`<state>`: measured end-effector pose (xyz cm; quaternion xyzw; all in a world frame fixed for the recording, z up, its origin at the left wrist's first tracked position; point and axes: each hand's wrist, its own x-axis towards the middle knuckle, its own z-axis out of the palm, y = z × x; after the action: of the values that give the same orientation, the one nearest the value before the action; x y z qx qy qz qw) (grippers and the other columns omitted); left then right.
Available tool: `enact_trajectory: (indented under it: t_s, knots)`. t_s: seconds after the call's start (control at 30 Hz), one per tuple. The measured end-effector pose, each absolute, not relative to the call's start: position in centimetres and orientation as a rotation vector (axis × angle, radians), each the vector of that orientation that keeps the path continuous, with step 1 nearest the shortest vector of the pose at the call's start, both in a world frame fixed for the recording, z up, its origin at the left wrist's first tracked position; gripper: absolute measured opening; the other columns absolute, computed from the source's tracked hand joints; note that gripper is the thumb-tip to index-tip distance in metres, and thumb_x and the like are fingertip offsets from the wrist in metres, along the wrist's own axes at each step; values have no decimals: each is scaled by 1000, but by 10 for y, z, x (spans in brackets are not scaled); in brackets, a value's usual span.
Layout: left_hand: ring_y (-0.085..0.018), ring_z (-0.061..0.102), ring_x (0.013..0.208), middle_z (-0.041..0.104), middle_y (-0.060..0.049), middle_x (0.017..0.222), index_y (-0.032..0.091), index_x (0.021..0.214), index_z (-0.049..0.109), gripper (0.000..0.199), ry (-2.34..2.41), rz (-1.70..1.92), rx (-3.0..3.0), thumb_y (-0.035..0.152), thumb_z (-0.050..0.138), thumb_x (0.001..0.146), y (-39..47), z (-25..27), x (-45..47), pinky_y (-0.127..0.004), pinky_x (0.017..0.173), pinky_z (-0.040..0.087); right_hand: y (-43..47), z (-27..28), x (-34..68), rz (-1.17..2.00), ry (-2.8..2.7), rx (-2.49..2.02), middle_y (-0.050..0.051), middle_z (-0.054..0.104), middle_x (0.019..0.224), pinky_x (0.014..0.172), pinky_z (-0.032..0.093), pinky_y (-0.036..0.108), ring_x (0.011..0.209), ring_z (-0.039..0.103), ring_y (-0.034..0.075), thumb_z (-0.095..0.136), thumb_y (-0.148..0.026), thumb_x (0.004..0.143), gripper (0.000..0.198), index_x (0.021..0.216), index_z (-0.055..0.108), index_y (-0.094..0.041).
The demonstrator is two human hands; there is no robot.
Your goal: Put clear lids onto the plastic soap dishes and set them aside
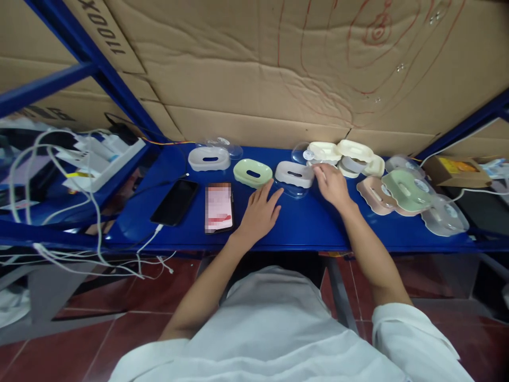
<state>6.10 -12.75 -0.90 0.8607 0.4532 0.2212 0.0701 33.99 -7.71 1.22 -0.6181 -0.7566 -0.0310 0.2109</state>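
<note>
blue tabletop (310,233) | our right hand (332,185): fingers curled at white dish (294,174) just left; we can't tell if gripped | our left hand (260,209): spread, seemingly empty, green dish (242,171) just beyond fingertips | a nudge might skid white dish against clear lid (296,192)

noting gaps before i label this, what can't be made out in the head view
Head view:
Lit phone screen: pixelated, its content unreadable.
Right hand: covers what lies under it, so any grip on the gray dish can't be told.
Round sticker at right: print too small.
White-and-blue items: cut off by right edge.
</note>
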Motion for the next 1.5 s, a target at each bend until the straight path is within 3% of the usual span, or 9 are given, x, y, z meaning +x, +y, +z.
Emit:
enact_trajectory:
  t_s: [0.23,0.5,0.6,0.7,0.8,0.93,1.03,1.3,1.5]
  knots:
    - [-36,40,160,35,-16,177,20,164,46,54,1103,527,2699,33,49,111,-137,-15,82,-59,130,35,-83,9,367,-67,-2186,-2070,19,73,134,102,48,52,124,66,39,53,-34,104,37,131,69,-15]
    - [-44,44,156,27,-24,178,15,173,26,78,1308,433,2572,49,54,109,-125,-7,105,-62,122,42,-181,1,361,-53,-2272,-1885,13,77,124,102,46,48,117,71,31,52,-33,108,29,126,71,-22]
    - [-40,41,159,31,-20,177,18,168,39,63,1148,532,2637,38,53,110,-134,-8,101,-57,125,41,-208,1,348,112,-2377,-1590,10,76,132,113,42,52,125,69,28,50,-35,112,29,130,71,-26]
    - [-33,47,156,55,-14,164,22,150,61,41,1000,599,2694,33,49,112,-150,-15,77,-55,127,39,-203,10,333,254,-2341,-1353,8,74,136,117,45,49,132,67,26,48,-37,113,31,132,71,-28]
    - [-30,52,152,67,-12,152,22,146,64,38,989,647,2678,34,51,113,-167,-24,43,-52,123,46,-167,19,317,146,-2196,-1346,10,69,145,116,48,47,140,61,27,46,-41,113,38,142,66,-26]
    - [-30,55,150,68,-11,149,24,145,64,36,957,774,2626,34,59,110,-182,-33,8,-51,120,52,-102,22,296,-44,-2225,-1514,18,64,153,117,46,54,143,57,37,55,-48,108,56,154,58,-16]
    - [-28,57,148,67,-11,149,26,150,58,43,970,907,2548,34,63,108,-186,-37,-1,-50,122,53,-76,21,289,-28,-2276,-1617,17,73,140,112,48,54,130,67,37,54,-42,108,46,143,68,-15]
    - [-34,54,151,30,-16,178,36,170,31,77,1168,981,2396,39,70,104,-190,-42,-3,-53,119,56,-176,10,277,45,-2311,-1301,8,78,134,117,45,50,125,71,27,49,-39,112,38,140,72,-26]
    - [-30,44,160,58,-10,159,30,148,61,42,1032,997,2493,27,64,107,-186,-44,-3,-56,129,47,-224,-19,257,30,-2379,-1145,8,74,141,121,44,55,138,66,28,56,-30,110,37,145,67,-31]
